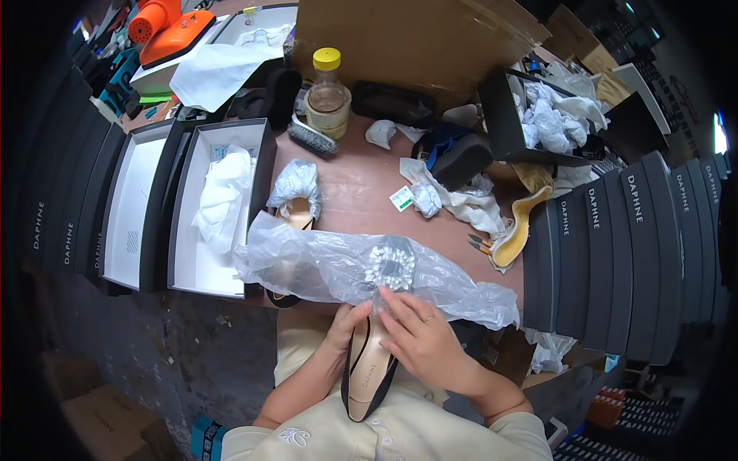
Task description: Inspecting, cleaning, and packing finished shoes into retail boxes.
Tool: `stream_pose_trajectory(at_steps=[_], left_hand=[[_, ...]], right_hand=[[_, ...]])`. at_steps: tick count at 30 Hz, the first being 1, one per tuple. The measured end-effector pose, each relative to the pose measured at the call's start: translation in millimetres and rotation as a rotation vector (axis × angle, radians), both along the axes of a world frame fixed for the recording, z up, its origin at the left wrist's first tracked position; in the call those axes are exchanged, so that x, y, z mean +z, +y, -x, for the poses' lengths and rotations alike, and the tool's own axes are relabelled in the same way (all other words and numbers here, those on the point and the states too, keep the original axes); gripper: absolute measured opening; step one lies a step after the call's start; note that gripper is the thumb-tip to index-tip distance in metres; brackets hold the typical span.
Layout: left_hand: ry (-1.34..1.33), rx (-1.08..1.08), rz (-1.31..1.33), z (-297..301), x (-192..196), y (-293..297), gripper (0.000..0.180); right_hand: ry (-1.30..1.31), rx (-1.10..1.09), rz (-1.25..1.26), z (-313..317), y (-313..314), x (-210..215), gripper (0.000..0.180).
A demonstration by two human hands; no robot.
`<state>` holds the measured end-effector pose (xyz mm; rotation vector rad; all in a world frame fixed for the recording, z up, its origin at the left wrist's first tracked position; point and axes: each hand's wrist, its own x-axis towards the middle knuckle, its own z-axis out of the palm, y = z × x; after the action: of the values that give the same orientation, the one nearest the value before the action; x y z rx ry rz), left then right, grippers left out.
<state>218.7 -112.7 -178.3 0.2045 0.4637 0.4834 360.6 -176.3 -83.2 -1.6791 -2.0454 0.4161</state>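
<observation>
A black women's shoe (370,376) with a beige insole lies heel toward me, held low at the table's front edge. My left hand (347,329) is closed round its left side. My right hand (421,334) is on its right side, fingertips pressing near the toe. A clear plastic bag (327,265) spreads across the table edge and covers the toe. Through it shows a round sparkling ornament (390,266). Left of it lies another shoe (298,209), with crumpled white wrapping (295,183) over one end and the bag partly over it.
Left stands an open shoebox (178,265) with white tissue (224,201). Closed dark shoeboxes (615,261) line the right. Behind are a brush (311,140), a yellow-capped bottle (327,100), a yellow shoehorn-like piece (516,230) and a black box of crumpled paper (503,127).
</observation>
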Motion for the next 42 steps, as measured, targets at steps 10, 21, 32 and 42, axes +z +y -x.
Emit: stream_pose_trajectory(at_steps=[10,21,32,42], left_hand=[[0.246,-0.020,-0.584,2,47,-1,0.055],[0.149,-0.036,-0.152,-6,33,-1,0.055],[0.227,0.087,-0.313,-5,28,3,0.053],[0.385,-0.129,-0.470,-15,51,-5,0.056]], right_hand=[[0.684,-0.050,0.639,-121,-3,25,0.049],[1.458,0.054,0.373,-65,-87,-110,0.111],[0.002,-0.150,0.046,24,-29,15,0.059],[0.207,-0.595,-0.397,-3,9,-22,0.074]])
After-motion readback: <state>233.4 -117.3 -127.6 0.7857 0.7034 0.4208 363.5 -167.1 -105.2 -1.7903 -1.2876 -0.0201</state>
